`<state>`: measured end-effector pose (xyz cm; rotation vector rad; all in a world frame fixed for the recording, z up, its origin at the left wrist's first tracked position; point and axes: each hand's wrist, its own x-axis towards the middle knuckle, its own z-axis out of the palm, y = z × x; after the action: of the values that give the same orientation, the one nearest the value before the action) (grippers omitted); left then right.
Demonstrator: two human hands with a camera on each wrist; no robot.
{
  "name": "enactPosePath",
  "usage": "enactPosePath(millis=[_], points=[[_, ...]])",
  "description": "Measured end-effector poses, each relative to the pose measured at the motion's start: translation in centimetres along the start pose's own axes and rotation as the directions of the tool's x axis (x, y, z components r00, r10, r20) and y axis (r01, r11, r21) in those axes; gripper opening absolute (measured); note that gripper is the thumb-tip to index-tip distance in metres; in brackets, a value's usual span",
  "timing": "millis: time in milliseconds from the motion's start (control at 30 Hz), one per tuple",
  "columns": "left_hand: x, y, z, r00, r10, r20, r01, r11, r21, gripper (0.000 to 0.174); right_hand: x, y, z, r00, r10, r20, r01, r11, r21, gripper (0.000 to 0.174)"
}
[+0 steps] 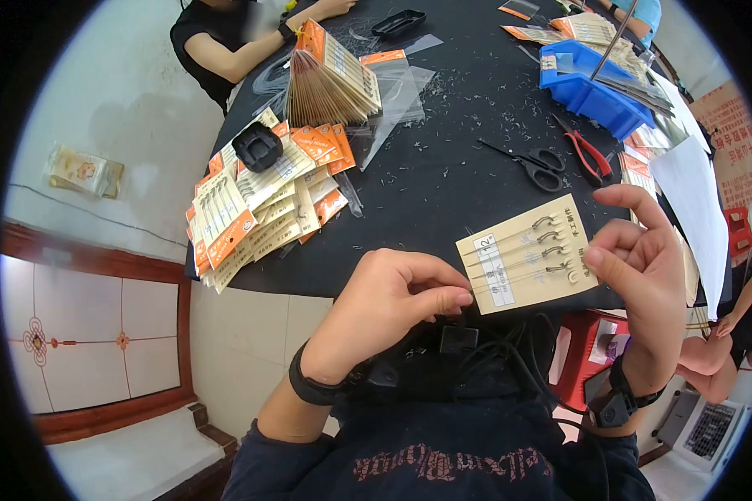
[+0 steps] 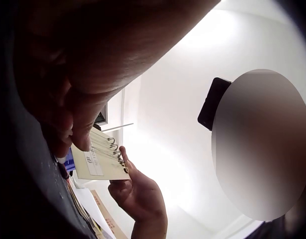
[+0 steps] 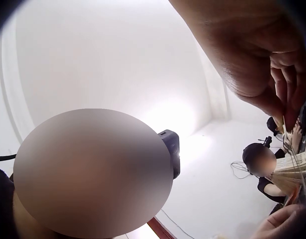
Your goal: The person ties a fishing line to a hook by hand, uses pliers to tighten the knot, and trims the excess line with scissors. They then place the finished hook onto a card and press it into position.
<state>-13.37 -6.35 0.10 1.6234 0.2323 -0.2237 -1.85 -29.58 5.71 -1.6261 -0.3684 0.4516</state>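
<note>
A cream card of fishing hooks (image 1: 522, 255) is held tilted above the table's near edge. Several dark hooks line its right part, with thin lines running left under a white label marked 12. My right hand (image 1: 639, 259) pinches the card's right edge between thumb and index finger, the index tip curving up beyond it. At the card's left edge, my left hand (image 1: 397, 288) has thumb and index finger pinched together at the lower corner. In the left wrist view the left thumb (image 2: 83, 134) overlaps the card's corner, and the other fingers are in shadow.
Black scissors (image 1: 535, 163) and red-handled pliers (image 1: 589, 154) lie beyond the card. To the left are piled hook packets (image 1: 263, 217) with a small black tray (image 1: 257, 148) on top, and a fanned bundle (image 1: 330, 79). A blue bin (image 1: 593, 96) stands at right. Another person (image 1: 226, 42) sits across.
</note>
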Motion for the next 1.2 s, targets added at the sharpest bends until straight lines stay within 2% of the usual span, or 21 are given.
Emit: enactPosePath(millis=[233, 433, 667, 833, 1133, 1200], points=[[0.1, 0.0, 0.4, 0.998, -0.061, 0.005, 0.061, 0.994, -0.090, 0.019, -0.2, 0.0, -0.2, 1.000, 0.002, -0.008, -0.002, 1.000, 0.006, 0.050], [0.2, -0.4, 0.4, 0.999, -0.032, 0.029, 0.034, 0.996, -0.077, 0.018, -0.1, 0.4, -0.6, 1.000, -0.009, -0.025, 0.010, 0.999, 0.034, 0.051], [0.2, -1.1, 0.7, 0.997, 0.064, 0.042, -0.057, 0.987, -0.151, 0.018, -0.1, 1.1, -1.3, 0.998, 0.000, -0.055, 0.002, 0.999, 0.036, 0.056], [0.1, -1.2, 0.9, 0.991, 0.126, 0.043, -0.116, 0.975, -0.189, 0.015, -0.1, 1.5, -1.5, 0.994, 0.067, -0.082, -0.057, 0.990, 0.129, 0.061], [0.1, -1.3, 1.5, 0.943, 0.332, -0.030, -0.333, 0.940, -0.081, 0.012, -0.2, 3.1, -1.8, 0.986, 0.128, -0.104, -0.096, 0.958, 0.269, 0.065], [0.1, -1.3, 1.4, 0.942, 0.335, -0.023, -0.336, 0.940, -0.055, 0.011, -0.2, 3.3, -1.8, 0.985, 0.132, -0.110, -0.094, 0.950, 0.298, 0.065]])
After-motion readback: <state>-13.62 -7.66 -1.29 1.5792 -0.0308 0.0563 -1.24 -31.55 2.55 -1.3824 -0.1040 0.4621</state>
